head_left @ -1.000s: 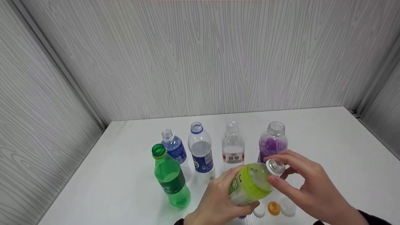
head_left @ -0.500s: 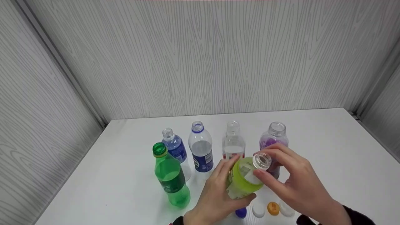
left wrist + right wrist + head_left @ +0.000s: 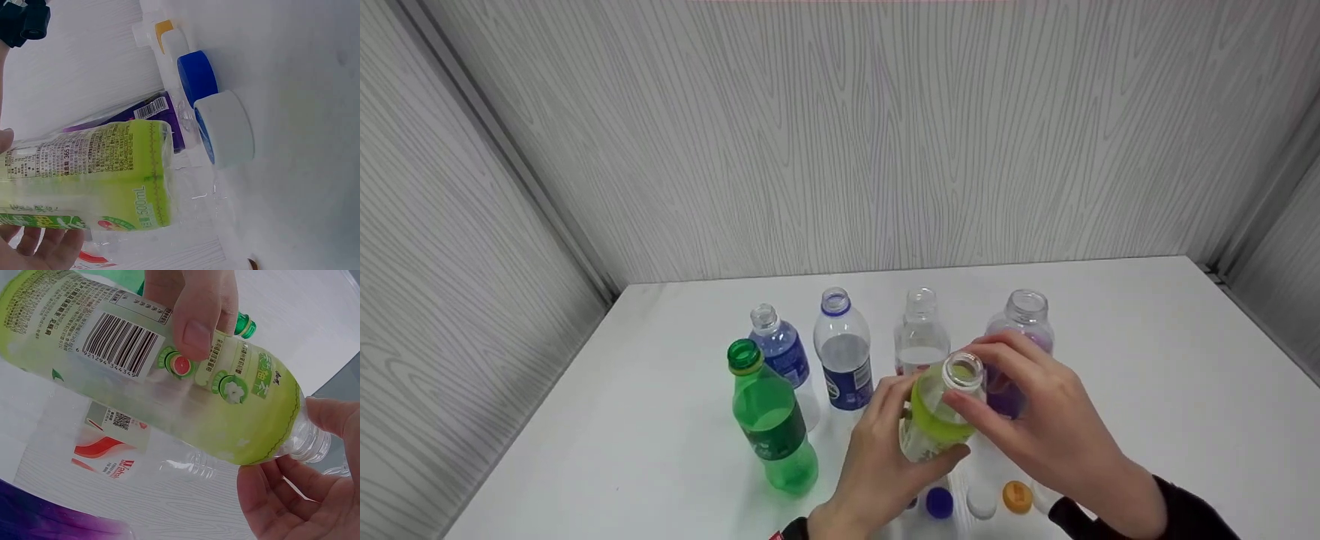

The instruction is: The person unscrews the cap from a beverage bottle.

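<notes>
My left hand [image 3: 877, 457] grips the body of an uncapped clear bottle with a yellow-green label [image 3: 936, 420], fingers on one side and thumb on the other. The bottle leans, its mouth turned up toward the head camera. My right hand [image 3: 1046, 420] has thumb and fingertips around its neck; the right wrist view shows the thumb against the neck [image 3: 309, 439]. In the left wrist view the bottle's label base [image 3: 154, 174] hangs beside a white cap [image 3: 228, 129] and a blue cap [image 3: 197, 77].
Behind stand open bottles: green [image 3: 771, 427], two blue-labelled ones [image 3: 784, 352] [image 3: 847, 386], a clear one [image 3: 921, 337] and a purple one [image 3: 1027, 326], partly hidden by my right hand. An orange cap [image 3: 1018, 496] and a white cap [image 3: 981, 501] lie in front. Panelled walls [image 3: 885, 150] enclose the table.
The yellow-green bottle has swung from a strong rightward tilt to a more upright lean, its neck moving left and up. My right hand has moved left with the neck.
</notes>
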Demonstrator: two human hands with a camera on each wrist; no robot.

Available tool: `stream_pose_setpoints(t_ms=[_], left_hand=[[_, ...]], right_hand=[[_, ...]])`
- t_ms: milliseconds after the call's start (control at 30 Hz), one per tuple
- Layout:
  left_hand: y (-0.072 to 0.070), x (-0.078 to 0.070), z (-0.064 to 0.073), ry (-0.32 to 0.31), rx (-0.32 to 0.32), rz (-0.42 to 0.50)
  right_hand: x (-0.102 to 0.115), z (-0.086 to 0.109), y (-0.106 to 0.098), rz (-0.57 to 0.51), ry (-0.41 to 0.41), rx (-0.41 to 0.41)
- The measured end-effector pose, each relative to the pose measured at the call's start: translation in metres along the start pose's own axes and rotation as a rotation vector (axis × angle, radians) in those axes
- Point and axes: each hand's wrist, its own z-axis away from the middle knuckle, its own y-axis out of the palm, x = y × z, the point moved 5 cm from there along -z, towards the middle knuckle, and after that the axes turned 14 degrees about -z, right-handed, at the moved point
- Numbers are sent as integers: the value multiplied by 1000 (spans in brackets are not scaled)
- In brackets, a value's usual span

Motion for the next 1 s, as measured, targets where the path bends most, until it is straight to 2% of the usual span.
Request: stream_pose_setpoints(t_ms=[267, 533, 833, 1000], left_hand=[[7, 6, -3, -65, 69, 7], [11, 9, -4, -78, 65, 16], [14, 12, -4, -123, 89, 15], [15, 14, -4, -156, 117, 48]], right_hand=[[-11, -1, 7, 21, 81, 43], [-15, -3, 9, 11, 63, 63], [-21, -4, 11, 22, 123, 96], [-23, -4, 12, 25, 147, 102]])
